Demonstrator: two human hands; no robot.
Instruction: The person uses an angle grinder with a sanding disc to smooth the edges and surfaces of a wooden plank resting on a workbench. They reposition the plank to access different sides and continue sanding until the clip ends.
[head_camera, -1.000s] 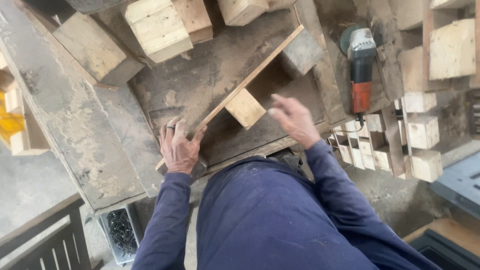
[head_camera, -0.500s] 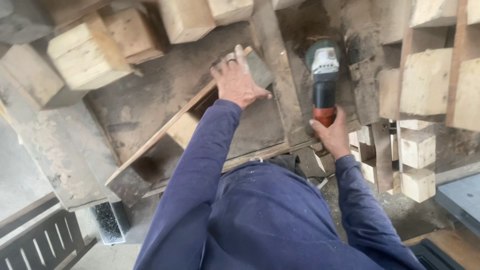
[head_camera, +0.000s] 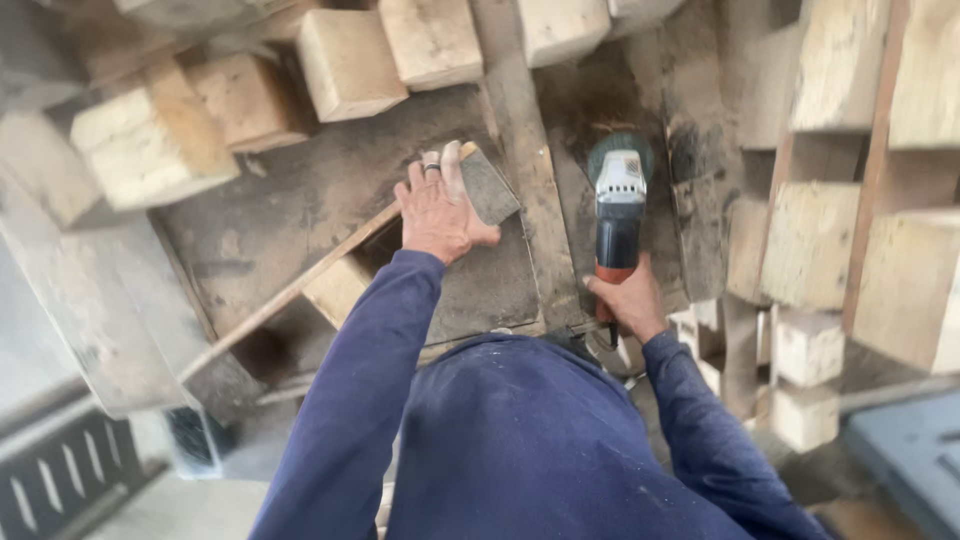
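My left hand (head_camera: 440, 210) lies flat on the grey end block (head_camera: 490, 185) of a narrow wooden slat (head_camera: 290, 295) that runs diagonally across the dusty bench. A pale wooden block (head_camera: 338, 290) sits under the slat's middle. My right hand (head_camera: 625, 300) grips the red rear handle of an angle grinder (head_camera: 620, 205), which lies on the bench to the right of a long upright plank (head_camera: 530, 170), its round disc end pointing away from me. Both of my arms wear dark blue sleeves.
Several chunky pale wooden blocks (head_camera: 345, 60) crowd the far side of the bench. More blocks and pallet parts (head_camera: 810, 240) stack up on the right. A grey slab (head_camera: 80, 300) lies at the left, and a dark slotted crate (head_camera: 60, 480) stands at the lower left.
My left hand moved from the slat's near end up to its far end block. My right hand reached over and took hold of the angle grinder's handle. The view shifted right.
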